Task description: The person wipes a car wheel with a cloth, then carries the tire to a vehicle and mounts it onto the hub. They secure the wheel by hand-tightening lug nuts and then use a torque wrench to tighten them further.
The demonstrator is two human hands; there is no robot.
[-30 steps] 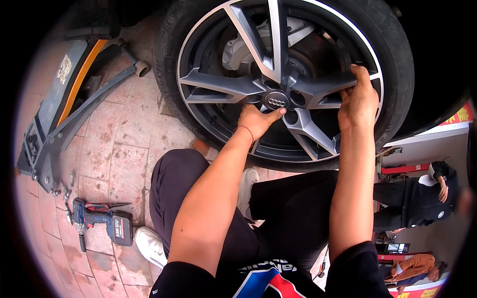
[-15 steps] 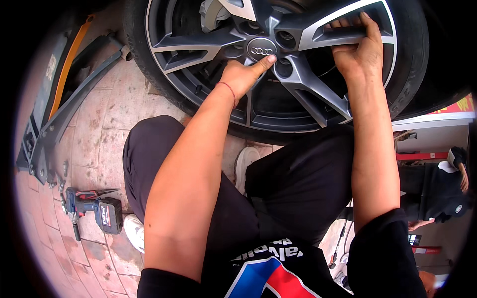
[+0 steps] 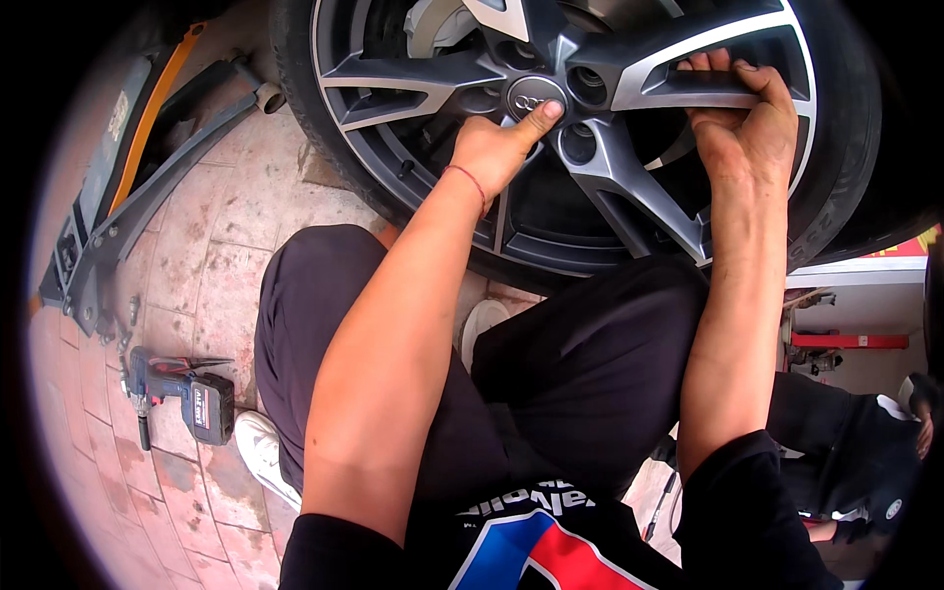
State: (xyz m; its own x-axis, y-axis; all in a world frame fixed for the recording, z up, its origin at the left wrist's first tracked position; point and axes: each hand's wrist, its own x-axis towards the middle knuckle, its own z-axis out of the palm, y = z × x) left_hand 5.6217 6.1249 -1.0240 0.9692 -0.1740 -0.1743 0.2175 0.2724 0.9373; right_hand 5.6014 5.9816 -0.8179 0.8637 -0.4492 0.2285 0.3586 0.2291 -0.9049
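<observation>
Weathered reddish paving (image 3: pixel 187 265) carries a blue-and-black cordless impact wrench (image 3: pixel 152 379) at left; ahead is a grey-and-silver, metal-spoked wheel (image 3: pixel 612 169) with a black rubber tyre (image 3: pixel 298 98). Since a second ago, the right hand (image 3: pixel 749 133) has curled its fingers through one spoke's opening, its grip now closed on the lower bar (image 3: pixel 678 93): likely a surer hold. The left hand (image 3: pixel 492 147) keeps its thumb on the round grey centre cap (image 3: pixel 524 96); its fingers are hidden, so I cannot tell its grip.
</observation>
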